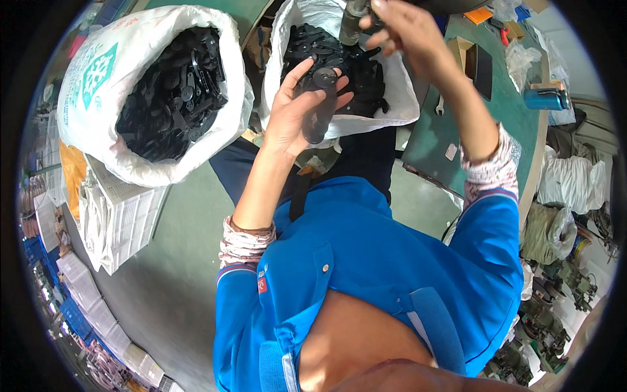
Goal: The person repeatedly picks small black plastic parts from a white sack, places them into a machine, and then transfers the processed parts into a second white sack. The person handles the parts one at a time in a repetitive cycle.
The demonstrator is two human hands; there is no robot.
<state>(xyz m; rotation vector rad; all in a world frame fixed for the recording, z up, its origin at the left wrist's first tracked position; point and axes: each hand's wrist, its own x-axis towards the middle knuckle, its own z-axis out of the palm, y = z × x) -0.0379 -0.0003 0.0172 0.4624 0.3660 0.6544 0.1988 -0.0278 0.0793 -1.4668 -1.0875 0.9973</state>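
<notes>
Left hand (297,114) grips black part (320,108) | right hand (401,32) grips grey tool (353,19) | both sacks (98,117) full, most parts unprocessed.

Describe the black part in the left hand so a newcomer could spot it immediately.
Start at the two white woven sacks of black plastic parts: the left sack and the right sack. In front of the right sack, the left hand holds up one long flat black plastic piece with a round disc end. It is the only such part outside the sacks, held in the fingers.
</notes>
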